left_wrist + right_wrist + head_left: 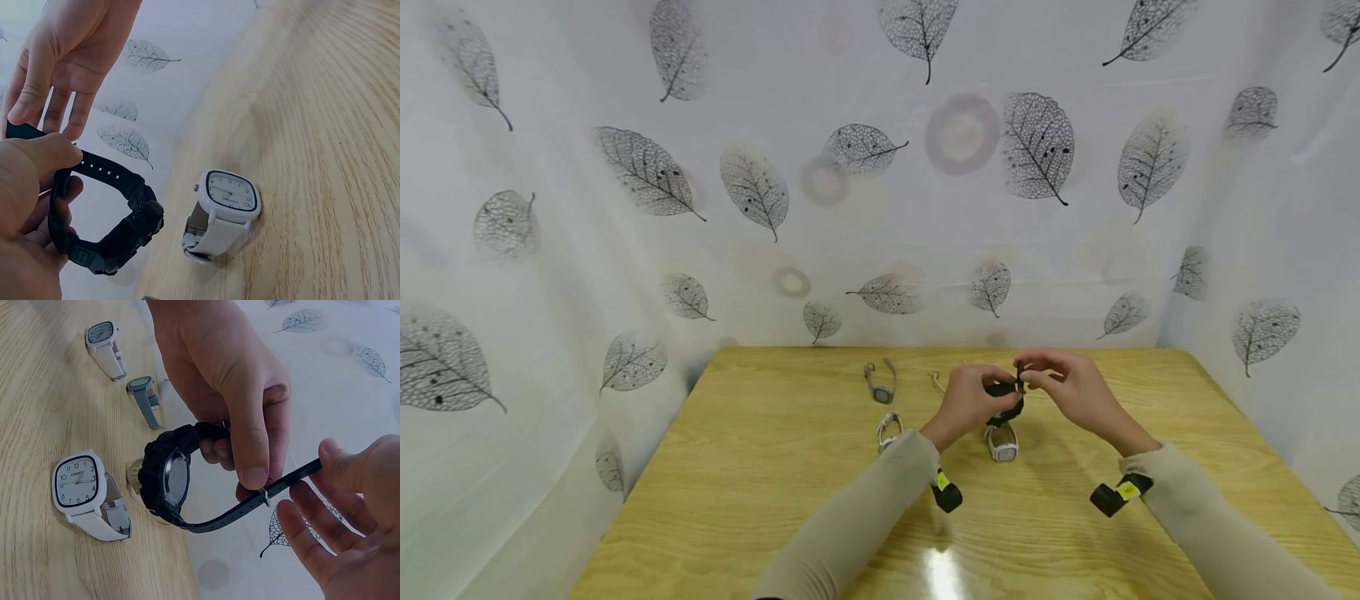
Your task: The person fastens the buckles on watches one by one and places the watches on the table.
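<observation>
A black wristwatch with a chunky case is held above the table, its strap looped round through the buckle. My left hand grips the strap at the buckle, thumb on top. The tail of the strap is pinched between the thumb and fingers of my right hand. In the right wrist view the metal back of the case shows. Just below the black watch, a white square-faced watch stands on the table with its strap fastened in a loop.
Another white watch stands to the left, partly behind my left sleeve. Farther back is a grey watch. A pale-banded watch is mostly hidden behind my left hand. The wooden table meets a leaf-patterned curtain at the back.
</observation>
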Demonstrator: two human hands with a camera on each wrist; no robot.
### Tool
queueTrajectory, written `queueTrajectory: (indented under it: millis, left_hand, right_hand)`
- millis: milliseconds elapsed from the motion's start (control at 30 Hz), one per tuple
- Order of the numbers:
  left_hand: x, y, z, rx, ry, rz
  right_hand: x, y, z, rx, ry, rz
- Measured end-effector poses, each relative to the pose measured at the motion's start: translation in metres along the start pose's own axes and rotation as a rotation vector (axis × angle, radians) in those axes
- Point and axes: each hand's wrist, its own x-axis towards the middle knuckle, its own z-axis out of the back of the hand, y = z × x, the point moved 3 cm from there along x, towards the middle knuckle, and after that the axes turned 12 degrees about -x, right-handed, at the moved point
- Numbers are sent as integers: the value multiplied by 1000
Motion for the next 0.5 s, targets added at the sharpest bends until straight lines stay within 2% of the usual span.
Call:
queueTrajectory:
  millis: [300, 500]
  left_hand:
    - [0, -5, 0, 22, 7, 19]
    - [-3, -8, -1, -7, -10, -33]
  right_hand:
    - [-1, 1, 1, -29, -55, -11]
    - [-3, -5, 7, 29, -77, -72]
